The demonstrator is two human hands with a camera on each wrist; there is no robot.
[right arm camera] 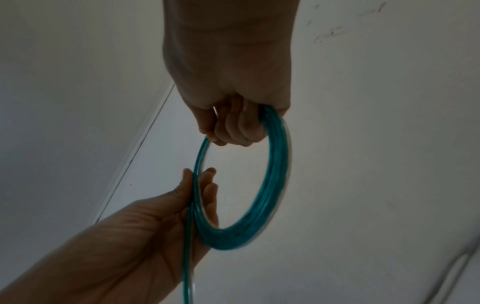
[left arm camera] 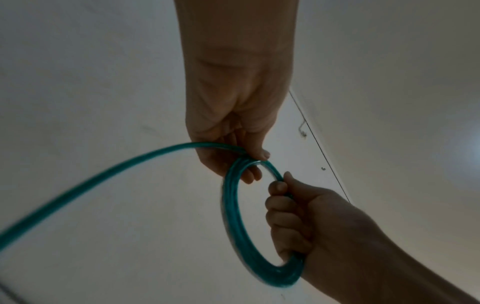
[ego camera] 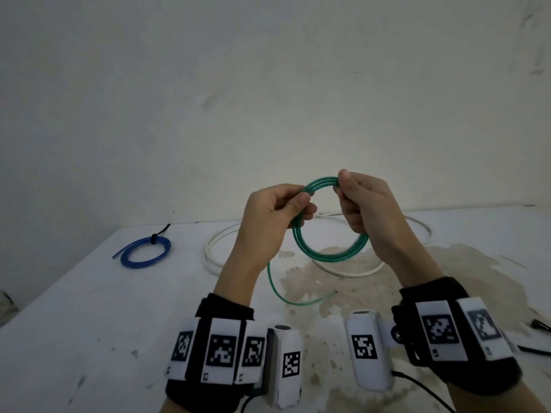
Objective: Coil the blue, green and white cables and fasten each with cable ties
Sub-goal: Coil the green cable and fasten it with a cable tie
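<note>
I hold a coil of green cable [ego camera: 331,251] upright above the table. My left hand [ego camera: 278,210] pinches the coil's left side between thumb and fingers, and my right hand [ego camera: 362,204] grips its right side with curled fingers. A loose green tail [ego camera: 286,296] hangs from the left hand down to the table. In the left wrist view the green coil [left arm camera: 233,216] runs from my left hand [left arm camera: 233,133] to my right hand [left arm camera: 293,216]. In the right wrist view the green coil [right arm camera: 275,174] sits in my right hand [right arm camera: 233,115]. The blue cable [ego camera: 146,251] lies coiled and tied at the left. The white cable [ego camera: 214,248] lies loose behind my hands.
The white table [ego camera: 104,308] has a stained patch [ego camera: 343,281] under and in front of my hands. Black cable ties [ego camera: 539,326] lie at the right edge. A plain wall [ego camera: 268,84] stands close behind the table.
</note>
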